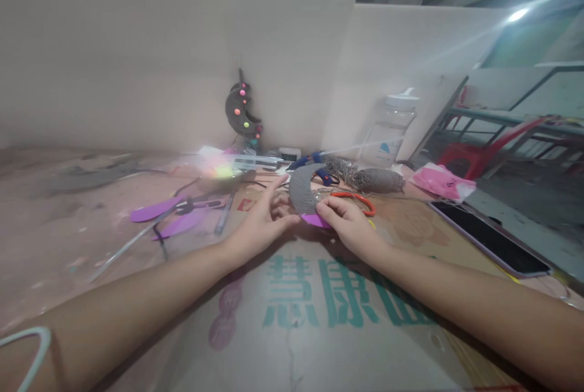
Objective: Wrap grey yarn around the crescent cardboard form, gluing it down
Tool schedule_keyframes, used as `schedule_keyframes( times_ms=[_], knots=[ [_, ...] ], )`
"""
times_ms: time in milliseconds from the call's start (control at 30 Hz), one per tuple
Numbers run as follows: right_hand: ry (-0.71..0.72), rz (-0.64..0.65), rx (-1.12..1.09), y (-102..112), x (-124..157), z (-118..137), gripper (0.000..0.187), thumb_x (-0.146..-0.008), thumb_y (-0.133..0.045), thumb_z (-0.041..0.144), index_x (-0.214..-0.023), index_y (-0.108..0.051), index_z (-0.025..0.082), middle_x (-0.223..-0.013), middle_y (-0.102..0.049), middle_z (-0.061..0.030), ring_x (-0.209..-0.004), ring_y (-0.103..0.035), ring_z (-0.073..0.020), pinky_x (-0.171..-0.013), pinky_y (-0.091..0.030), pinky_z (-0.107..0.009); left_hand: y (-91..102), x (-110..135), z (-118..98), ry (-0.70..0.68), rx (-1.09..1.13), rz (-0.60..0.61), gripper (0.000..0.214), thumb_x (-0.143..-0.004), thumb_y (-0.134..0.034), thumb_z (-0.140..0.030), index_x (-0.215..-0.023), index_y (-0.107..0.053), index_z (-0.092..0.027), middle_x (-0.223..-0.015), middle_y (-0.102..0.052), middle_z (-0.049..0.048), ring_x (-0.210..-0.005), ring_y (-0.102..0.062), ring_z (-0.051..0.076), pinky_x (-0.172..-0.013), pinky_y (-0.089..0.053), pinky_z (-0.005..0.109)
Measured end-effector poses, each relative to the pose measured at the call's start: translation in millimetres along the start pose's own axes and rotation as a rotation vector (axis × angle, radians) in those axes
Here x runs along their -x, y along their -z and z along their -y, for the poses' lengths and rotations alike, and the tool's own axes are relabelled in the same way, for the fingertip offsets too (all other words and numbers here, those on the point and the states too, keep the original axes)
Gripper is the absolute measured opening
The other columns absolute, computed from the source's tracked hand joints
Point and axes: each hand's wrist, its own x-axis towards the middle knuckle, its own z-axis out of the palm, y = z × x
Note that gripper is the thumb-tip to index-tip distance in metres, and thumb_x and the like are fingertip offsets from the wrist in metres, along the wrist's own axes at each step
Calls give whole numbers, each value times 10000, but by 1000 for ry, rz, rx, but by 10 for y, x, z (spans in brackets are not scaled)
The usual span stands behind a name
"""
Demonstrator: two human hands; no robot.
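A crescent wrapped in grey yarn [301, 190] is held up between my two hands, with a bare purple piece [316, 220] at its lower end. My left hand [269, 212] is at its left side, the forefinger by the upper edge and the thumb by the bottom, the other fingers curled. At the lower right tip, the thumb and forefinger of my right hand [349, 218] pinch the crescent. Just behind the right hand lie red-orange-handled scissors [360, 202]. A ball of grey yarn [378, 180] rests farther back, with loose strands beside it.
Printed cardboard [292, 331] covers the table in front. Purple petal-like pieces [187, 223] and a pen [223, 215] lie left. A dark crescent with coloured balls [241, 113] leans on the wall. Right are a bottle [390, 130], a pink packet [442, 182] and a phone [493, 238].
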Motion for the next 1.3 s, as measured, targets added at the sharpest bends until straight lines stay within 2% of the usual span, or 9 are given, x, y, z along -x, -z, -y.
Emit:
schedule_keyframes(
  times_ms=[133, 233, 333, 500, 733, 900, 1067, 1200, 1300],
  knots=[
    [-19, -32, -17, 7, 0, 13, 340, -889, -495, 476, -696, -461, 198, -613, -388, 44, -554, -373, -106, -519, -318, -239, 27, 1, 4, -85, -81, -152, 425, -873, -579, -315, -1253, -437, -192, -886, -583, 10, -772, -589, 124, -704, -489, 249],
    [-24, -24, -11, 8, 3, 29, 352, -889, -489, 488, -688, -449, 202, -608, -387, 46, -553, -369, -110, -524, -313, -245, 75, -30, 11, -32, -154, -230, 264, -884, -554, -375, -1018, -581, -149, -795, -597, 10, -742, -571, 131, -696, -462, 249],
    [-6, -26, 7, 6, 4, 32, 341, -890, -493, 465, -680, -448, 200, -608, -390, 45, -557, -372, -109, -526, -311, -244, 101, -51, -3, -5, -235, -212, 283, -881, -550, -407, -932, -648, -147, -779, -617, 12, -744, -564, 138, -702, -436, 249],
    [-28, 5, -6, -12, 11, 8, 303, -895, -491, 456, -738, -486, 196, -618, -419, 45, -536, -400, -103, -488, -330, -228, 39, 4, -90, -83, -403, -174, 194, -835, -623, -356, -826, -645, -163, -807, -640, 13, -760, -576, 145, -708, -435, 252],
    [12, 23, 60, -32, 32, -3, 262, -889, -499, 423, -769, -531, 192, -617, -470, 38, -528, -451, -109, -491, -354, -226, -9, 49, -133, -198, -606, -92, 172, -781, -689, -316, -860, -622, -179, -837, -626, 15, -797, -557, 157, -743, -428, 273],
    [74, 18, 130, -23, 20, 6, 247, -893, -505, 384, -744, -537, 190, -633, -495, 27, -582, -471, -119, -541, -370, -234, 12, 25, -73, -116, -515, -100, 161, -815, -638, -316, -875, -588, -175, -843, -620, 20, -799, -568, 156, -746, -441, 276],
    [103, 27, 157, -45, 29, 1, 256, -891, -509, 358, -707, -533, 181, -652, -509, 17, -607, -480, -120, -569, -389, -235, 53, -46, 5, -67, -202, -200, 320, -877, -552, -386, -1114, -530, -172, -888, -643, 26, -773, -601, 145, -678, -470, 250],
    [117, 39, 212, -52, 22, 11, 236, -890, -520, 350, -757, -595, 171, -720, -597, -9, -666, -549, -136, -622, -439, -247, 52, -65, -25, 2, -177, -111, 278, -826, -608, -422, -781, -621, -148, -750, -647, 17, -692, -580, 140, -639, -449, 232],
    [171, 39, 267, 123, -90, 66, 219, -906, -503, 336, -960, -643, 176, -937, -683, -44, -850, -622, -164, -764, -485, -281, 64, -73, -25, 20, -54, -177, 279, -803, -631, -430, -742, -626, -157, -718, -637, 6, -676, -567, 135, -626, -437, 224]
  ],
)
